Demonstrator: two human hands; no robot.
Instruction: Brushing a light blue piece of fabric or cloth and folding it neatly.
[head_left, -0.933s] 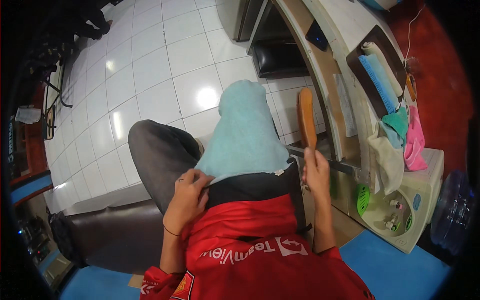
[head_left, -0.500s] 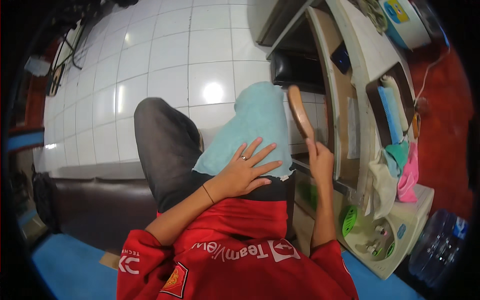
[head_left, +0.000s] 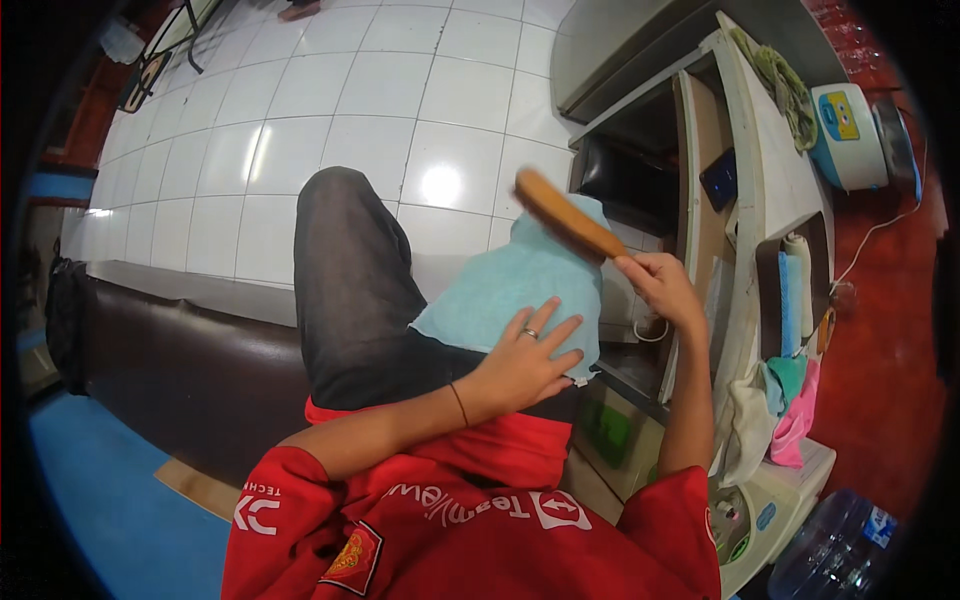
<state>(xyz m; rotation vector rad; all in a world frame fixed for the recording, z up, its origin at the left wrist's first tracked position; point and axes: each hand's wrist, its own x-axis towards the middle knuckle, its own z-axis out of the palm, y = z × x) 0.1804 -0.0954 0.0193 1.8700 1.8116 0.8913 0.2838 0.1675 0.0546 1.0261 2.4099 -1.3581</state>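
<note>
A light blue cloth (head_left: 500, 290) lies draped over my right thigh and knee. My left hand (head_left: 530, 358) rests flat on its near part with the fingers spread; a ring is on one finger. In my right hand (head_left: 662, 287) is a wooden brush (head_left: 570, 215), gripped by its handle. Its brown wooden back faces up, and its head hangs over the far end of the cloth. Whether the brush touches the cloth I cannot tell, and its bristles are mostly hidden.
Close on my right stands a shelf unit (head_left: 690, 170) with a phone (head_left: 718, 180) in it. Beyond are a tray of rolled cloths (head_left: 790, 290), hanging rags (head_left: 795, 420), a rice cooker (head_left: 848, 135) and a water bottle (head_left: 840, 550). A brown bench (head_left: 190, 350) extends left.
The brush has swung left from upright beside the cloth to slanting over its far end. My right hand has turned with it; my left stays on the cloth. The view has shifted.
</note>
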